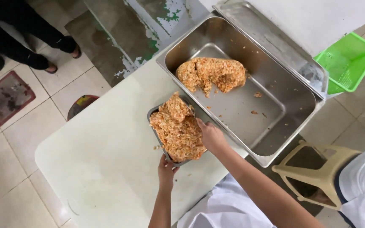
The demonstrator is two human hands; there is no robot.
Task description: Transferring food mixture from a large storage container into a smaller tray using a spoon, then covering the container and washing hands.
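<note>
**Inspector:** Begin nearest the camera. What are the hands doing?

**Assistant:** The left hand (166, 170) is at the near end of a small grey metal tray (154, 134). Its fingers (164, 164) are curled up against the tray's near rim, clamped on that edge. The right hand (211, 136) rests on the right side of the tray's load, palm down, with fingers together and pressed into the food. Whether they close on anything beneath, I cannot tell.

**Inspector:** The load?

**Assistant:** An orange-brown rice mixture (177, 130), heaped above the tray's rim, with one clump standing higher at the far end. A few crumbs lie on the bench just left of the tray.

**Inspector:** Where does the tray sit?

**Assistant:** On a pale green bench (102, 143) with a rounded corner, near its right edge and touching the near-left side of a large steel pan (292, 109).

**Inspector:** Contents of the pan?

**Assistant:** A second mass of the same mixture (211, 74) lies toward the pan's far-left corner. Scattered bits lie across the otherwise bare bottom.

**Inspector:** Surroundings?

**Assistant:** A beige plastic stool (315, 169) stands on the floor to the right, below the pan. Further right a green plastic basket (347, 61) sits beside a white surface. At the far left, another person's dark-clad legs (30, 40) stand on the tiled floor, well apart from the bench.
</note>
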